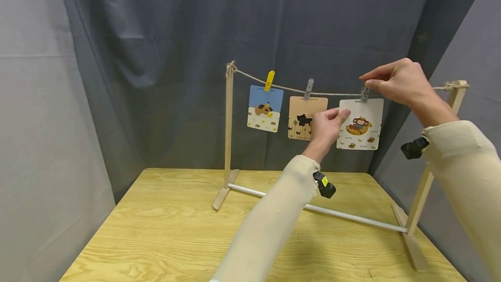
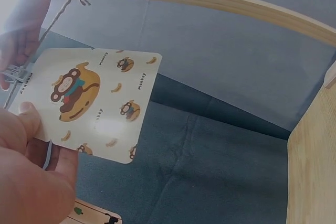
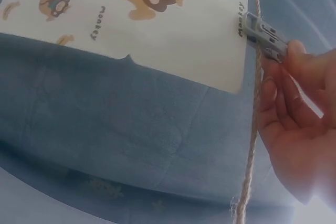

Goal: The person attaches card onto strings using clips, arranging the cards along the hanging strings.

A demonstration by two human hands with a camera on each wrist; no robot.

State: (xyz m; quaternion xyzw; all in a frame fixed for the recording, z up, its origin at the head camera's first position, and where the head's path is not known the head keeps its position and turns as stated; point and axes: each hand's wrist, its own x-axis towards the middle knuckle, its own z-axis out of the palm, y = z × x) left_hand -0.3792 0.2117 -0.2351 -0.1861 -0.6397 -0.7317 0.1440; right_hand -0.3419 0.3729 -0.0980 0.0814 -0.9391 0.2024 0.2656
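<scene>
A white card with a monkey on a banana (image 1: 359, 136) hangs at the rope (image 1: 291, 89), its top edge in a grey clothespin (image 1: 365, 92). My left hand (image 1: 328, 126) pinches the card's left edge between thumb and fingers. Up at the clothespin, my right hand (image 1: 405, 84) pinches its upper end with thumb and forefinger. In the right wrist view the jaws of the clothespin (image 3: 265, 36) straddle the rope and the card's edge beside the printed word. Behind my left hand, an orange card with a black cat (image 1: 301, 108) is partly covered.
A blue and white dog card (image 1: 265, 108) hangs from a yellow clothespin (image 1: 269, 81); another grey clothespin (image 1: 309, 89) holds the cat card. The rope runs between two wooden posts (image 1: 228, 129), joined low down by a white rod (image 1: 352, 216). The frame stands on a wooden table (image 1: 156, 229).
</scene>
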